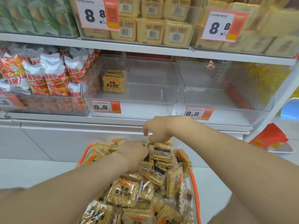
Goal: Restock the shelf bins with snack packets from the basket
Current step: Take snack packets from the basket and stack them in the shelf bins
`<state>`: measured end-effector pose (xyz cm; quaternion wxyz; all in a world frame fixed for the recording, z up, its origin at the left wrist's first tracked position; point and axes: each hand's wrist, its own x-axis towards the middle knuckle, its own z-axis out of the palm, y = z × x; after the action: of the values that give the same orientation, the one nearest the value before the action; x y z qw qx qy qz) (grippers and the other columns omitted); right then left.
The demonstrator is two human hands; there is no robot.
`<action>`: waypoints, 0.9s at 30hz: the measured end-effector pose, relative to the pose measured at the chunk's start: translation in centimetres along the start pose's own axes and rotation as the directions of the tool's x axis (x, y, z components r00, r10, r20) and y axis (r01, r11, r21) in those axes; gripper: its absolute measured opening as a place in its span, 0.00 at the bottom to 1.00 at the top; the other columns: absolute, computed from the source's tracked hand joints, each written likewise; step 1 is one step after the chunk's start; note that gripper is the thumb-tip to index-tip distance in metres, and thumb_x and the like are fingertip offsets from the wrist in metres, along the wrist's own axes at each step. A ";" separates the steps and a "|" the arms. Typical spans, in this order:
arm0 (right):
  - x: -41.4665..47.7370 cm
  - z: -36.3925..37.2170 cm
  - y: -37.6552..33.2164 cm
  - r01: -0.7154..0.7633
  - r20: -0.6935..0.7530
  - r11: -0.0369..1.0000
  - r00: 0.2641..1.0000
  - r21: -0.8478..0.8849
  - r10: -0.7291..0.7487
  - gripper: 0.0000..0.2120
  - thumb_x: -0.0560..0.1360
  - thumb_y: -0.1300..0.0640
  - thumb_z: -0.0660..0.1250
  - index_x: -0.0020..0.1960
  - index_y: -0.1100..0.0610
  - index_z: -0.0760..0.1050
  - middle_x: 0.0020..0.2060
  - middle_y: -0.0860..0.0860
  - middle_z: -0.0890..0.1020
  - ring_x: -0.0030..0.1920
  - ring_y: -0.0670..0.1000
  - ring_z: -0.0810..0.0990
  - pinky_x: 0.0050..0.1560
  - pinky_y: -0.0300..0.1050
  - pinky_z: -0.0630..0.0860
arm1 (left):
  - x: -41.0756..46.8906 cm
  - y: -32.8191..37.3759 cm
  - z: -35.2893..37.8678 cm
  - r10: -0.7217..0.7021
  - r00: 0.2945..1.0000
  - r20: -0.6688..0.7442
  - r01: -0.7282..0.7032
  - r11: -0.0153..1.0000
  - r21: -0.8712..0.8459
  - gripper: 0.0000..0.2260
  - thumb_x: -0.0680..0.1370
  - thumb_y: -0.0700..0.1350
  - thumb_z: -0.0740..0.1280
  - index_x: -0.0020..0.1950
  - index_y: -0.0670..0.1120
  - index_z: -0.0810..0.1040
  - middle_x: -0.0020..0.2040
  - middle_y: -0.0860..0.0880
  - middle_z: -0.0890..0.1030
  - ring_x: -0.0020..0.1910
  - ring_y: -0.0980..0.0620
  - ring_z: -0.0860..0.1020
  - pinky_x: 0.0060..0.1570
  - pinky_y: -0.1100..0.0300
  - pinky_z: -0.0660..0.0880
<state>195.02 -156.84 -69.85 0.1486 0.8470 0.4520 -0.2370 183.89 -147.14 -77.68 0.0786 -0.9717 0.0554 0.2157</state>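
- Left hand (132, 153) is sunk among the snack packets (121, 194) heaped in the basket (193, 180); its fingers are hidden, so its grip cannot be judged.
- Right hand (160, 130), just beside it, is seen pinching one packet's top edge.
- Red-and-white bags (53, 78) are noted at far left.
- Middle bin (145, 94) is occupied only by shelved packets (113, 82) at its left.
- Right bin (226, 101) is noted beside it.
- Packets are judged light, crinkly, slippery and brittle inside; the sealed film edge is preferred for gripping.
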 end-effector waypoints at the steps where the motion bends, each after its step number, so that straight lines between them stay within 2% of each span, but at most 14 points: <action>1: 0.0 -0.1 0.0 0.012 0.011 1.000 1.000 0.004 -0.012 0.20 0.82 0.55 0.61 0.73 0.53 0.74 0.67 0.53 0.78 0.66 0.60 0.78 0.64 0.60 0.78 | -0.1 -0.3 -0.3 -0.001 1.000 -0.004 0.001 1.000 -0.016 0.14 0.80 0.51 0.73 0.60 0.45 0.75 0.52 0.47 0.79 0.47 0.45 0.78 0.42 0.51 0.75; 5: -0.1 -0.2 0.2 0.013 0.011 0.998 1.000 0.054 -0.014 0.21 0.83 0.58 0.59 0.76 0.51 0.72 0.71 0.52 0.76 0.67 0.58 0.76 0.65 0.55 0.76 | -0.3 -1.9 -0.7 0.045 0.999 0.020 -0.044 0.998 -0.052 0.09 0.78 0.40 0.66 0.58 0.47 0.73 0.45 0.50 0.71 0.46 0.45 0.76 0.41 0.51 0.74; 7: -0.2 -0.4 0.2 0.007 -0.014 0.997 1.000 0.072 -0.006 0.21 0.82 0.60 0.58 0.74 0.53 0.75 0.68 0.53 0.78 0.65 0.58 0.77 0.64 0.56 0.77 | -0.5 -2.9 -1.1 0.037 0.999 0.018 -0.033 0.984 -0.178 0.13 0.78 0.37 0.64 0.62 0.47 0.75 0.50 0.48 0.76 0.51 0.45 0.78 0.44 0.51 0.77; 9: 0.0 -0.8 0.1 0.011 -0.116 0.997 0.993 0.072 -0.003 0.19 0.80 0.62 0.60 0.68 0.56 0.79 0.62 0.56 0.81 0.63 0.59 0.78 0.61 0.58 0.79 | -0.7 -4.3 -1.7 -0.020 0.999 -0.045 0.004 0.941 -0.339 0.19 0.78 0.36 0.63 0.67 0.47 0.77 0.58 0.46 0.81 0.58 0.45 0.80 0.52 0.50 0.80; 10: 0.2 -1.0 0.0 0.010 -0.185 0.997 0.983 0.077 0.005 0.19 0.78 0.63 0.60 0.65 0.59 0.80 0.60 0.58 0.82 0.62 0.61 0.78 0.60 0.60 0.79 | -0.9 -5.1 -2.2 -0.065 0.995 -0.080 0.025 0.907 -0.420 0.19 0.78 0.36 0.62 0.68 0.47 0.77 0.60 0.46 0.82 0.60 0.44 0.80 0.53 0.52 0.78; 12: 0.6 -1.3 0.0 -0.017 -0.287 0.994 0.957 0.108 0.048 0.19 0.74 0.66 0.60 0.62 0.64 0.80 0.57 0.63 0.83 0.61 0.65 0.78 0.58 0.64 0.80 | -1.4 -6.6 -2.9 -0.175 0.976 -0.129 0.074 0.826 -0.559 0.13 0.81 0.39 0.62 0.64 0.45 0.78 0.58 0.45 0.84 0.58 0.44 0.81 0.48 0.55 0.74; 14: 0.7 -1.6 -0.2 -0.045 -0.326 0.987 0.941 0.155 0.094 0.20 0.73 0.67 0.60 0.62 0.67 0.79 0.56 0.66 0.83 0.61 0.66 0.78 0.56 0.67 0.80 | -2.3 -7.7 -3.9 -0.294 0.949 -0.112 0.118 0.663 -0.740 0.11 0.84 0.41 0.58 0.60 0.43 0.79 0.50 0.44 0.85 0.48 0.44 0.85 0.39 0.57 0.73; 16: 0.9 -1.7 -0.3 -0.036 -0.343 0.975 0.933 0.219 0.111 0.18 0.74 0.66 0.59 0.59 0.69 0.79 0.54 0.67 0.84 0.59 0.68 0.80 0.53 0.68 0.82 | -3.1 -8.4 -5.0 -0.374 0.927 -0.029 0.131 0.394 -0.910 0.11 0.83 0.39 0.55 0.57 0.39 0.76 0.44 0.42 0.85 0.36 0.45 0.85 0.34 0.58 0.72; 17: 0.9 -1.7 -0.4 -0.016 -0.345 0.970 0.933 0.244 0.103 0.15 0.74 0.64 0.58 0.54 0.70 0.80 0.50 0.67 0.84 0.55 0.69 0.81 0.49 0.66 0.83 | -3.5 -8.6 -5.5 -0.398 0.917 0.016 0.132 0.266 -0.955 0.10 0.81 0.38 0.55 0.56 0.39 0.74 0.42 0.41 0.87 0.33 0.46 0.82 0.35 0.58 0.72; 19: 0.7 -1.9 -0.6 0.024 -0.371 0.952 0.924 0.304 0.095 0.13 0.76 0.63 0.57 0.43 0.70 0.78 0.41 0.67 0.83 0.43 0.69 0.80 0.40 0.59 0.80 | -4.2 -8.8 -6.3 -0.444 0.895 0.049 0.098 0.088 -0.991 0.07 0.79 0.37 0.56 0.54 0.40 0.71 0.35 0.42 0.86 0.32 0.45 0.77 0.35 0.58 0.73; 21: 0.0 -2.5 -1.0 0.066 -0.431 0.925 0.896 0.374 0.110 0.14 0.77 0.62 0.56 0.34 0.66 0.70 0.31 0.65 0.77 0.34 0.64 0.73 0.37 0.60 0.77 | -4.7 -8.8 -6.7 -0.495 0.867 0.048 0.047 -0.015 -0.999 0.05 0.77 0.38 0.57 0.50 0.41 0.71 0.31 0.44 0.84 0.31 0.45 0.76 0.34 0.59 0.73; 23: -1.1 -3.2 -1.7 0.110 -0.490 0.860 0.854 0.498 0.175 0.17 0.77 0.57 0.55 0.33 0.65 0.68 0.31 0.66 0.77 0.34 0.66 0.79 0.37 0.59 0.78 | -5.0 -8.6 -7.0 -0.545 0.836 0.064 0.006 -0.107 -0.994 0.06 0.77 0.39 0.58 0.48 0.42 0.74 0.32 0.45 0.84 0.29 0.46 0.77 0.33 0.58 0.72; 25: -2.2 -3.5 -2.4 0.160 -0.545 0.807 0.809 0.569 0.223 0.21 0.77 0.51 0.56 0.38 0.67 0.76 0.33 0.64 0.82 0.39 0.63 0.85 0.40 0.59 0.82 | -5.2 -8.7 -7.3 -0.571 0.819 0.060 -0.052 -0.178 -0.983 0.05 0.77 0.40 0.60 0.47 0.43 0.76 0.34 0.44 0.82 0.28 0.47 0.77 0.33 0.58 0.71; 27: -2.7 -3.4 -2.8 0.187 -0.572 0.775 0.779 0.604 0.258 0.19 0.79 0.48 0.62 0.44 0.60 0.83 0.33 0.56 0.85 0.38 0.56 0.86 0.44 0.56 0.84 | -5.2 -9.1 -7.7 -0.596 0.803 0.027 -0.126 -0.214 -0.969 0.06 0.77 0.41 0.62 0.49 0.42 0.77 0.38 0.42 0.80 0.27 0.47 0.77 0.33 0.57 0.72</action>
<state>192.29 -155.62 -65.61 -0.2979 0.8843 0.3514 -0.0763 183.62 -139.22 -67.36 -0.6550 -0.6849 -0.3084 -0.0825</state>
